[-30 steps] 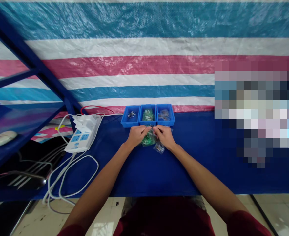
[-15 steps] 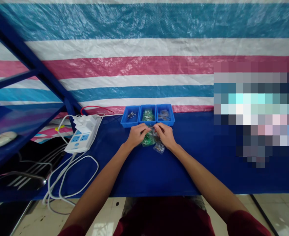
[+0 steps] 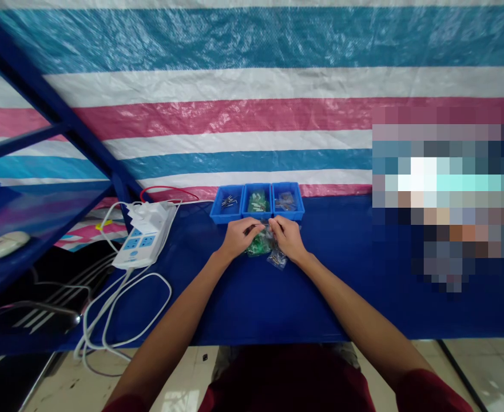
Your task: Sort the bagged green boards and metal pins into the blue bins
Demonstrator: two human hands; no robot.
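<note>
My left hand (image 3: 239, 236) and my right hand (image 3: 289, 237) face each other over the blue table, just in front of three small blue bins. Both pinch the top edge of a clear plastic bag (image 3: 259, 246) that has green contents. A second small clear bag (image 3: 277, 258) with tiny metallic pieces lies under my right hand. Behind them, the left bin (image 3: 226, 218) holds thin metal pieces, the middle bin (image 3: 257, 214) green and whitish pieces, and the right bin (image 3: 288, 216) clear bags with small parts.
On the left sits a white power strip (image 3: 142, 240) with plugs and looped white cables (image 3: 169, 286). A blue metal frame (image 3: 86, 149) rises beyond it, near a white computer mouse (image 3: 4, 245). Striped sheeting (image 3: 234, 117) hangs behind the table; the right side is pixelated.
My hands stay almost in place on the bag, with only slight finger movement. The bins and the small bag have not visibly moved.
</note>
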